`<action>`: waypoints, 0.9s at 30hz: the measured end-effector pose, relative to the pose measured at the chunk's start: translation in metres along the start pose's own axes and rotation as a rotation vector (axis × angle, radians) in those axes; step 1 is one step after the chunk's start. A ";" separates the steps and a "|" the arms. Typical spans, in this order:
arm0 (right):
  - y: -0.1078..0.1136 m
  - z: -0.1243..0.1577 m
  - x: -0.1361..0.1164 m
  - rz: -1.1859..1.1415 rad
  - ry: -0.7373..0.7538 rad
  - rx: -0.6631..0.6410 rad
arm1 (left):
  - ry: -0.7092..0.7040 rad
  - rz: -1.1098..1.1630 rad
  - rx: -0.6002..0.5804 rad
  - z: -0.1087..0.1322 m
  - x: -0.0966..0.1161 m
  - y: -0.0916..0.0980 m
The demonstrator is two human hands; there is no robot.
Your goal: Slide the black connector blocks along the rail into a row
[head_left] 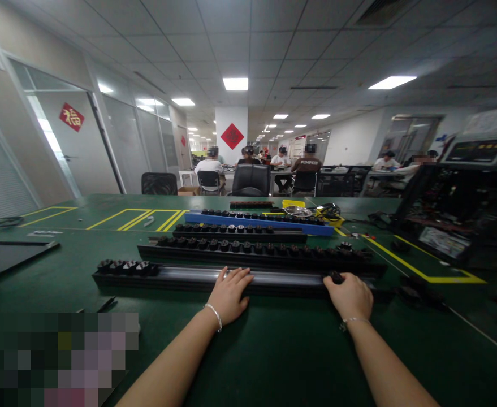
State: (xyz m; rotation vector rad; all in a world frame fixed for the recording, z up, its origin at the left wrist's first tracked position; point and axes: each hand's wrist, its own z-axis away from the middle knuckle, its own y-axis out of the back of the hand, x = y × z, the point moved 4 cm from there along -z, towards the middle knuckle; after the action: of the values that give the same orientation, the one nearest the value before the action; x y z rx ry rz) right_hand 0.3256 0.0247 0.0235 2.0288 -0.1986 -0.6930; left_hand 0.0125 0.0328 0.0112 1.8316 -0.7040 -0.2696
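Observation:
A long black rail (pixel 180 278) lies across the green table (pixel 273 350) just in front of me, with a few black round parts (pixel 123 267) seated at its left end. My left hand (pixel 229 294) rests flat on the rail's middle, fingers stretched out. My right hand (pixel 350 295) is closed over a small black part (pixel 336 277) at the rail's right stretch. Behind it lie three more rails filled with black parts: a long black one (pixel 256 251), a shorter black one (pixel 235 230) and a blue one (pixel 265 219).
A metal bowl (pixel 298 211) and a yellow box (pixel 293 203) sit behind the rails. Dark machines (pixel 456 209) stand at the right, loose black parts (pixel 418 294) near them. A flat dark tray (pixel 6 254) lies left. People sit at tables far behind.

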 end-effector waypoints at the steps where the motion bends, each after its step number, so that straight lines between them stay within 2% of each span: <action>1: 0.000 0.000 0.000 -0.001 0.001 -0.001 | 0.000 -0.003 0.001 0.000 0.000 0.000; 27: 0.003 -0.005 0.010 0.020 -0.051 -0.001 | -0.002 0.002 -0.005 0.000 0.000 0.001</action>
State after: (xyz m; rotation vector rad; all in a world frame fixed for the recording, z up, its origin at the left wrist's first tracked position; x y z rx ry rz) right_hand 0.3371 0.0228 0.0243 2.0072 -0.2487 -0.7329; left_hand 0.0126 0.0325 0.0122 1.8258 -0.7058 -0.2715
